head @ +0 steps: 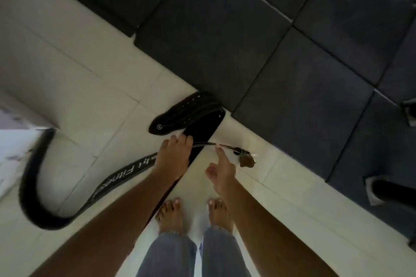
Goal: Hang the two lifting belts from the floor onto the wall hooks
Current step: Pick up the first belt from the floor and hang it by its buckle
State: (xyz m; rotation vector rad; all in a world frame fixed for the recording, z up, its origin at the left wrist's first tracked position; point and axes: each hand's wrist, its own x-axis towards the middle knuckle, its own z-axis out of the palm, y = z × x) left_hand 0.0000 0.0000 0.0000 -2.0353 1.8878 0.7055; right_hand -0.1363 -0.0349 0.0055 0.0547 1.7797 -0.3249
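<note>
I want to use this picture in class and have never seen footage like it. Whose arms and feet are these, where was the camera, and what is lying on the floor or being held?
There is no machine here. A person wears a wide-angle camera on the head, so you look down along their own arms to their bare feet on the pale tiled floor. Dark rubber mats cover the floor further away. The left hand grips a black lifting belt with white lettering, whose long end curves away to the left. The right hand is open, one finger at that belt's metal buckle. A second black lifting belt lies beyond the hands, by the mat edge. No wall hooks are visible.
</note>
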